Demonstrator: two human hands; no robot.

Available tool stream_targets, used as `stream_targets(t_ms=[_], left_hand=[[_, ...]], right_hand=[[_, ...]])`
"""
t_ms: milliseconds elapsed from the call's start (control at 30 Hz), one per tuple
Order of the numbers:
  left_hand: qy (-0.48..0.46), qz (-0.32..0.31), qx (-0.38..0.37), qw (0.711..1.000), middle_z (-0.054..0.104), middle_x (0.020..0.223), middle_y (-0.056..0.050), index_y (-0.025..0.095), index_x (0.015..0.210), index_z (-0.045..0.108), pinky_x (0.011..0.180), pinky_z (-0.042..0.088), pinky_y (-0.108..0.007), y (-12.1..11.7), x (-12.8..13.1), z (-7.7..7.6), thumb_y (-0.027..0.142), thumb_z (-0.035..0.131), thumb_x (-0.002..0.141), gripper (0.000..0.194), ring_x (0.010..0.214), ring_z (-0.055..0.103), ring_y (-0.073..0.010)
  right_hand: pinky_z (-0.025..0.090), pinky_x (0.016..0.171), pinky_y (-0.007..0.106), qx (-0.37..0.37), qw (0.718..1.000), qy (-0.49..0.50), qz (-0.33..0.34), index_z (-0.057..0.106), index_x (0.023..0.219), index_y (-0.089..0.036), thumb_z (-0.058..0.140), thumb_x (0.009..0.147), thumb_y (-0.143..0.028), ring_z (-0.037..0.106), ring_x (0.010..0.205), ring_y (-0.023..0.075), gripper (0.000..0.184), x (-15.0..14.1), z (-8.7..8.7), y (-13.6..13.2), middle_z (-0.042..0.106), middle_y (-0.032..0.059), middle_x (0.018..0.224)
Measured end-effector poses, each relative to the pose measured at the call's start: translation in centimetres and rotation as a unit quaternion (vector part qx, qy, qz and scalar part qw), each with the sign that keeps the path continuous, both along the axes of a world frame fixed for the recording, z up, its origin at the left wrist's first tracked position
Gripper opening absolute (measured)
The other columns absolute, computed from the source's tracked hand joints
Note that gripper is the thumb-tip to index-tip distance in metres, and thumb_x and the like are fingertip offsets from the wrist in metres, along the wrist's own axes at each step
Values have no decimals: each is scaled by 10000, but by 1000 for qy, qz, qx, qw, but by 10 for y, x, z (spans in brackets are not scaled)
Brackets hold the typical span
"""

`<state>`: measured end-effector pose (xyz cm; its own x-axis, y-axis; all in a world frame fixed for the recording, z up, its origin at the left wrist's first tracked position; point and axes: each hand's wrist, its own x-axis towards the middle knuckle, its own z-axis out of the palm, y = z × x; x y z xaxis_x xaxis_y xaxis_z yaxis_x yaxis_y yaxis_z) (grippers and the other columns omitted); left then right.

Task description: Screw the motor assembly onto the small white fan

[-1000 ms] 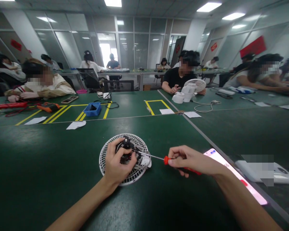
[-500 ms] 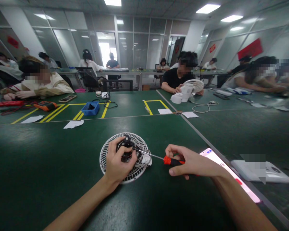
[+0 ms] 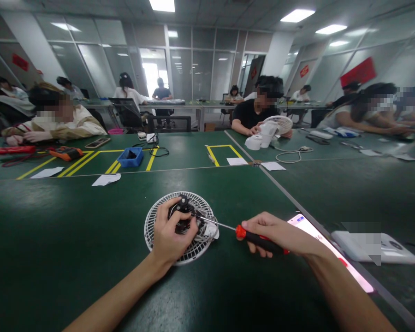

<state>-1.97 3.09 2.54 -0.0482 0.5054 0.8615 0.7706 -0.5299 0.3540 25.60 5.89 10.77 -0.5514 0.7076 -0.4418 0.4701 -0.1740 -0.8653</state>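
Note:
A round white fan grille (image 3: 198, 253) lies on the green table, with a black fan motor (image 3: 183, 203) and white wiring over it. My left hand (image 3: 173, 230) curls its fingers round the motor, steadying it on the grille. In my right hand (image 3: 271, 233) is a screwdriver (image 3: 259, 240) with a red and black handle, gripped between thumb and fingers. Its steel shaft slants left, and its tip meets the motor's right side near my left fingertips. The exact contact point is too small to make out.
Right of my right hand lie a lit phone (image 3: 349, 263) and a white device (image 3: 394, 249). Farther off are a blue bin (image 3: 130, 157), paper slips (image 3: 106, 179), and an orange meter (image 3: 65, 153). Across the table a person (image 3: 251, 108) handles a white fan (image 3: 268, 131).
My right thumb has moved from below the screwdriver handle to on top of it, and the fingers have shifted beneath. My left hand stays on the motor.

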Motion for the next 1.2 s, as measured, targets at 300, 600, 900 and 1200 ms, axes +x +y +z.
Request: stream_targets(t_ms=[300, 600, 900, 1200], left_hand=[[-1, -4, 2, 1000, 606, 1233, -113, 182, 860, 670, 995, 529, -476, -1, -1, -1, 162, 741, 801, 95, 1138, 620, -263], [0, 1, 6, 1000, 614, 1227, -113, 184, 866, 662, 962, 551, -465, 0, 0, -1, 172, 736, 808, 94, 1120, 629, -258], [-2, 0, 0, 1000, 606, 1244, -112, 187, 866, 667, 992, 537, -463, 0, 0, -3, 165, 749, 801, 108, 1137, 623, -258], [0, 3, -1, 1000, 606, 1239, -113, 182, 860, 667, 987, 537, -458, -1, -1, -2, 167, 752, 803, 104, 1130, 621, -260]], right_hand=[[500, 517, 226, 29, 998, 48, -32, 537, 799, -188, 924, 640, -438, 530, 572, 96, 488, -1, 2, 1, 561, -65, 644], [473, 515, 221, 10, 1000, 17, -14, 672, 833, -136, 685, 837, -679, 608, 560, 104, 543, 3, -6, 2, 671, 24, 731], [501, 469, 190, 61, 997, 20, -50, 580, 983, -206, 940, 624, -384, 543, 602, 94, 538, -2, 6, -8, 538, -70, 740], [504, 509, 249, 49, 994, 33, -95, 609, 1258, -125, 818, 760, -564, 616, 528, 128, 696, 4, 6, -5, 673, -11, 655]])
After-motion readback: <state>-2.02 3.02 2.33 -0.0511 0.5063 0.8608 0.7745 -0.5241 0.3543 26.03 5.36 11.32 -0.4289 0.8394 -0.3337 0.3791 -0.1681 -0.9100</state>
